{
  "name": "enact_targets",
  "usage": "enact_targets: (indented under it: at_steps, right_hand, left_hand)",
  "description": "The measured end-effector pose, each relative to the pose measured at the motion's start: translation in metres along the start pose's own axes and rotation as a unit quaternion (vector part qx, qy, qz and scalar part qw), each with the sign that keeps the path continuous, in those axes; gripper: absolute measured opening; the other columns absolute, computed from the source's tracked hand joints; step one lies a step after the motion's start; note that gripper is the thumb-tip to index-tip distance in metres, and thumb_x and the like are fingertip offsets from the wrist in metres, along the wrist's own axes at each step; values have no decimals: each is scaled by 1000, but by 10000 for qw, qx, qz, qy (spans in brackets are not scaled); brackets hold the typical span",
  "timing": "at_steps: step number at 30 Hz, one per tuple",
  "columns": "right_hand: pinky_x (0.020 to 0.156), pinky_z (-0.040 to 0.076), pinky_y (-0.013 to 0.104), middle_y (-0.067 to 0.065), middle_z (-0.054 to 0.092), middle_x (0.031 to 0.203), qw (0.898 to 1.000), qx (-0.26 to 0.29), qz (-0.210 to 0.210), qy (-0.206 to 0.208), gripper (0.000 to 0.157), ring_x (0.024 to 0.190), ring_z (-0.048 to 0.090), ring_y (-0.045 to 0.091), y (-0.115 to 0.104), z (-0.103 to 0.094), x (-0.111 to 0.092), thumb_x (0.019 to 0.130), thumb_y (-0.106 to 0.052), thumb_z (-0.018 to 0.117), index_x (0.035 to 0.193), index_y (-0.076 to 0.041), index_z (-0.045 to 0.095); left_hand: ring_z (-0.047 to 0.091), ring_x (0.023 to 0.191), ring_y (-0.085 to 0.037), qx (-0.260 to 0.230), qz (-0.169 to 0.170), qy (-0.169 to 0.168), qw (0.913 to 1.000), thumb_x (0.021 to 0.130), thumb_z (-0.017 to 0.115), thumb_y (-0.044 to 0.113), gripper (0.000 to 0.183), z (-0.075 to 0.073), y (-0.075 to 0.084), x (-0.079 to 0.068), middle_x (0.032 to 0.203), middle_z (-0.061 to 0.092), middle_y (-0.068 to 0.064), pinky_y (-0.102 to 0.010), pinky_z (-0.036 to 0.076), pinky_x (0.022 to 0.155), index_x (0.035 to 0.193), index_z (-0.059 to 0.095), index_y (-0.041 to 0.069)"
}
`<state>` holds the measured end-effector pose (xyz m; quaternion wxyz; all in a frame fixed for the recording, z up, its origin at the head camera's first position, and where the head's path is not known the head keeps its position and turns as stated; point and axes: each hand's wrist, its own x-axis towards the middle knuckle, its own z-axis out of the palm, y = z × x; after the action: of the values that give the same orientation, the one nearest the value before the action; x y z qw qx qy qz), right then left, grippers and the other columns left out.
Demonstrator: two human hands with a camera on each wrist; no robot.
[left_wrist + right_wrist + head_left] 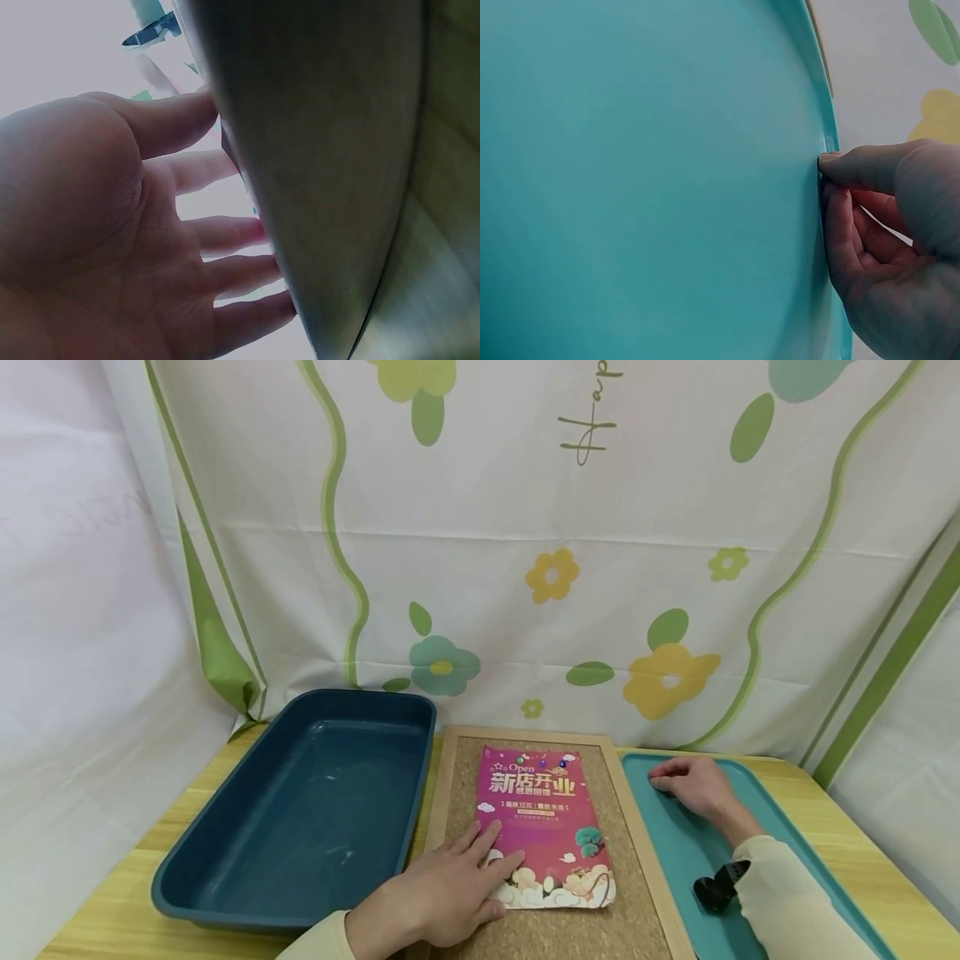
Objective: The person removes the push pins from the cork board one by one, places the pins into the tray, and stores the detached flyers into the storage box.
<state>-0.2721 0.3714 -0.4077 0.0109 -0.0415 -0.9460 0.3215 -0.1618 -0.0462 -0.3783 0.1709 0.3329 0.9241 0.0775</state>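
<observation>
Left hand (453, 887) is lying spread on an "Open 新店开业" sheet (543, 843); right hand (697, 787) is resting curled at a tray (678, 839), grip unclear.

Head view forward-down, wrist views close

Poster (551, 831) partly hidden by left hand (450, 881), smallest print (536, 818) unreadable, cork board (570, 935) cropped at the bottom

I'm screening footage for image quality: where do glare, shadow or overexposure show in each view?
Head: lit fairly evenly, small pale glints on the dark blue tub's floor; left wrist: background beyond the left hand blown out nearly white, the broad surface beside it dark and murky; right wrist: turquoise tray darkens in shadow near the right hand.
</observation>
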Motion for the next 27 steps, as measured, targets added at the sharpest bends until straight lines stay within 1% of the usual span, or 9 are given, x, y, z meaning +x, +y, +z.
enact_targets:
  at_steps: [16, 27]
  right_hand:
    - [75, 52, 30, 19, 78, 114, 9999, 70, -76, 6, 22, 90, 65, 12, -1, 0, 0, 103, -16, 69, 114, -1, 80]
    - [76, 53, 30, 21, 76, 120, 9998, 196, 13, -61, 26, 94, 65, 14, -1, -1, -2, 104, -20, 69, 118, -1, 79]
  left_hand:
    - [26, 164, -35, -15, -63, 19, 10000, 105, 60, 47, 64, 0, 1, 0, 177, 27, -1, -61, 45, 120, 164, 37, 43]
    - [27, 164, -35, -6, -67, 33, 10000, 104, 61, 48, 64, 1, 1, 1, 177, 28, -1, -61, 45, 119, 163, 38, 43]
